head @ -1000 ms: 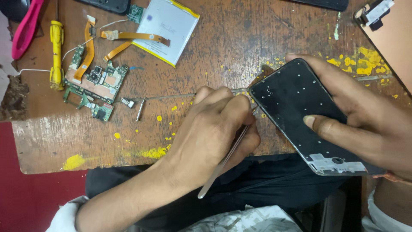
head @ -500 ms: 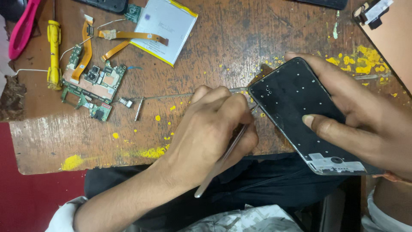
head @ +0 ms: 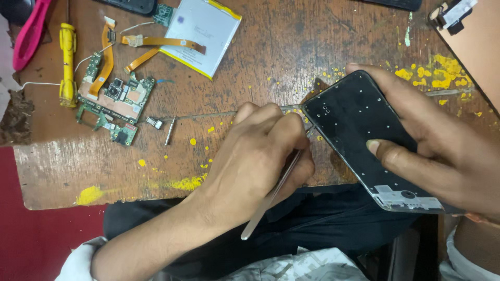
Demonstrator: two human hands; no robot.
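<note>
Scarred and flecked with yellow paint, a wooden surface [head: 271,62] carries a stripped-down phone repair. At its near edge, a black phone frame [head: 364,138] lies tilted, partly overhanging, grasped by the right hand [head: 442,156] with the thumb pressed across its inner face. The left hand [head: 260,161] is clenched around metal tweezers [head: 271,195], their tip meeting the frame's left edge. Well apart, at far left, lie a green circuit board [head: 117,101], orange flex cables [head: 156,44], a white battery [head: 205,28], a yellow screwdriver [head: 66,62] and a pink tool [head: 31,34].
</note>
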